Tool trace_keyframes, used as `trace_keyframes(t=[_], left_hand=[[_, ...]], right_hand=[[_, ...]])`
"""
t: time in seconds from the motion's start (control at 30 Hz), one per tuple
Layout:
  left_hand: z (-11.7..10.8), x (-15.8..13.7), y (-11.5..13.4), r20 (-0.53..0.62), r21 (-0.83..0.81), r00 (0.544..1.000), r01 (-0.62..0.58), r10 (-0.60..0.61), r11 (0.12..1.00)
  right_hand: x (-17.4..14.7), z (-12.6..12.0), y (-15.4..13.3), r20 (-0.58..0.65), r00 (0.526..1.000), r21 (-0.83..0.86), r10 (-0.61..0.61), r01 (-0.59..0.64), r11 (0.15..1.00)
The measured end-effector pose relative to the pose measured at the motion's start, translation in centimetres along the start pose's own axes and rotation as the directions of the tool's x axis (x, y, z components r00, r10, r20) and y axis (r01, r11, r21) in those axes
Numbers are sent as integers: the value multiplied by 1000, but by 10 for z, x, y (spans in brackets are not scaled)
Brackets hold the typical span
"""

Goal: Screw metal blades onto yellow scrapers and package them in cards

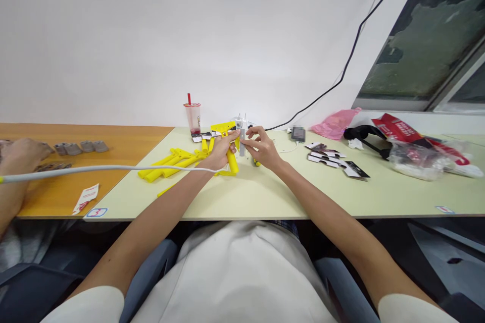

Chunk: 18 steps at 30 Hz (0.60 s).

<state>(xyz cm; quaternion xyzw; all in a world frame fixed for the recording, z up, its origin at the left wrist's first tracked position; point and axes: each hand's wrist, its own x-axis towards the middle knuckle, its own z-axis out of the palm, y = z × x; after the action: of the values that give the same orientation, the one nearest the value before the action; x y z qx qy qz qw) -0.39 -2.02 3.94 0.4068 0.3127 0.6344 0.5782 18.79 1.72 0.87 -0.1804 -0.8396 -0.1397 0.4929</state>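
White wall (151, 35) behind, pale table (242, 202) below. Dead centre, the left hand (223, 152) grips a yellow handle (232, 162), fingers masking part of it; the right hand (264, 149) meets a grey strip (242, 149) with its fingertips, pinching or merely touching, can't tell. Yellow pieces (154, 174) lie centre-left, partly behind the left arm (166, 207). Far left, a co-worker's hand (26, 155) meets the frame edge; upper right, a window (428, 40) is cut off.

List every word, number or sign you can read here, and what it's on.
"3": sticker on the pale table's front left corner.
Too small or blurred to read: right-hand sticker, red packaging, white packet, drink cup, black card, device screen.
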Motion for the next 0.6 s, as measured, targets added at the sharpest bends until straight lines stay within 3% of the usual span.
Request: trace_keyframes(t=[0.3,0.5,0.6], left_hand=[[-5,5,4,-20,113,1000,11,-9,993],[-8,10,-2,48,126,999,15,-21,992],[-5,7,-3,39,122,999,-6,1,992]], right_hand=[[2,-3,-2,25,999,1,-44,44,999],[2,-1,-4,32,995,-60,-96,98,993],[3,0,-4,28,997,-33,-67,68,997]])
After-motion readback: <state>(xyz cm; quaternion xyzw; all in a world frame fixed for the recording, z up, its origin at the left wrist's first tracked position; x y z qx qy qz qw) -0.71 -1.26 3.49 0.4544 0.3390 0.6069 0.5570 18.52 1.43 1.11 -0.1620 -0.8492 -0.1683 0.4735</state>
